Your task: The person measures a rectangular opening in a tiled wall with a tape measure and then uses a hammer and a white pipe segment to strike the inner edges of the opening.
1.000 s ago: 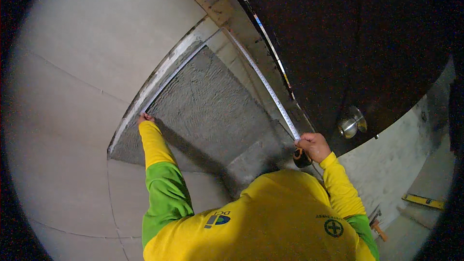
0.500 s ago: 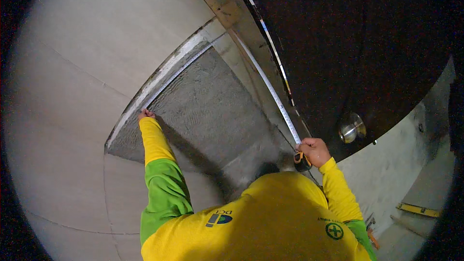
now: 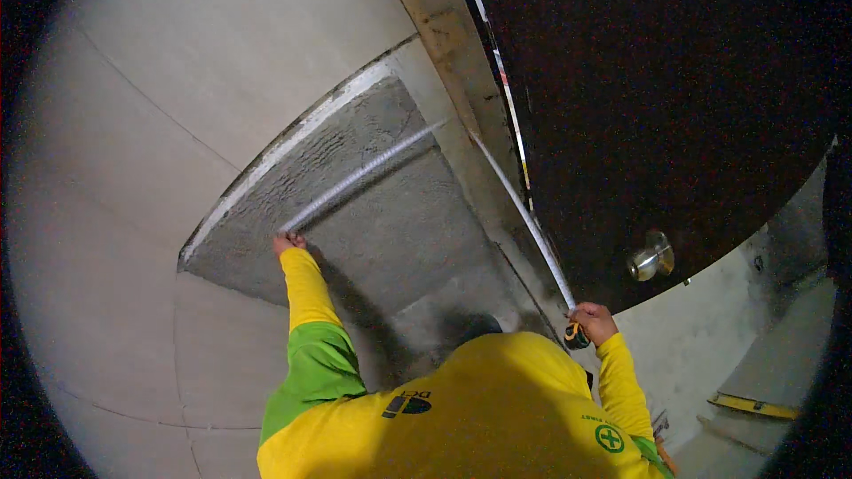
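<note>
My left hand (image 3: 289, 241) is pinched closed on one end of a white tape blade (image 3: 364, 173) stretched over a rough grey mortar patch (image 3: 382, 239). At the wooden door frame the blade bends sharply and comes back along it as a second run (image 3: 528, 217). My right hand (image 3: 596, 324) is wrapped round the black-and-orange tape measure case (image 3: 577, 335), beside the near end of the dark door. Part of the case is hidden by the fingers. A dark shadow of my left arm lies across the mortar.
Large pale floor tiles (image 3: 124, 177) border the patch on the left, with a whitish strip (image 3: 293, 133) along its far edge. On the right stands a dark brown door (image 3: 674, 106) with a round metal knob (image 3: 652, 257). A yellow level (image 3: 754, 405) lies at the lower right.
My left hand has drawn the tape away from the patch's far edge, so it now crosses the mortar. My right hand has come slightly nearer with the case. The view has shifted.
</note>
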Tool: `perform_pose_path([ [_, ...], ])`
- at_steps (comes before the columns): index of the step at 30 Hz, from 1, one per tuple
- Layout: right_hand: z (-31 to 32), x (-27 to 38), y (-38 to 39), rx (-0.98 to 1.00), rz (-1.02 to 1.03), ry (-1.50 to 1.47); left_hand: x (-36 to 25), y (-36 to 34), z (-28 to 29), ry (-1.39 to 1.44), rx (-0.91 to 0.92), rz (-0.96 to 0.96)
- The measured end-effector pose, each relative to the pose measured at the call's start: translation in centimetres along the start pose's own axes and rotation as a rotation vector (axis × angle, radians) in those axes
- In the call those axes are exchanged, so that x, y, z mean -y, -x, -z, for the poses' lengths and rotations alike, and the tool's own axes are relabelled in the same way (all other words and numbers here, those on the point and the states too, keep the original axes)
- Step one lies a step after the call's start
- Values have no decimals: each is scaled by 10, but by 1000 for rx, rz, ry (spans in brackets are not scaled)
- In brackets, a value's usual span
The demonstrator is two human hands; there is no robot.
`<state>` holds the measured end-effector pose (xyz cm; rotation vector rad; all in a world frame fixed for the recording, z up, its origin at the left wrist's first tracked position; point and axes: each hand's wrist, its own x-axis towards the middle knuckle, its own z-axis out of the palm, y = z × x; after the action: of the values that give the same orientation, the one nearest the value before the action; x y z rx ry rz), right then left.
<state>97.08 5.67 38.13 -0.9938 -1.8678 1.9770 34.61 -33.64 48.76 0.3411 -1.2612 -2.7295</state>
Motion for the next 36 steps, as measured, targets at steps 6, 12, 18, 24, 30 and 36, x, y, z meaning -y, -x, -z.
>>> perform_pose_path([
  [6,30,-38,35,4,-234,150,46,4,97,-412,-256,145],
  [12,26,-60,39,130,-450,359,99,17,149,-940,-127,133],
  [18,-46,-18,-30,414,-313,521,189,63,160,-295,67,661],
  [24,-151,-16,-90,244,-362,463,261,222,109,-551,799,907],
  [30,-153,-29,-9,-86,-433,406,270,322,87,-752,1170,1342],
  [36,-61,-201,95,-696,-626,63,280,390,-35,-717,1840,509],
])
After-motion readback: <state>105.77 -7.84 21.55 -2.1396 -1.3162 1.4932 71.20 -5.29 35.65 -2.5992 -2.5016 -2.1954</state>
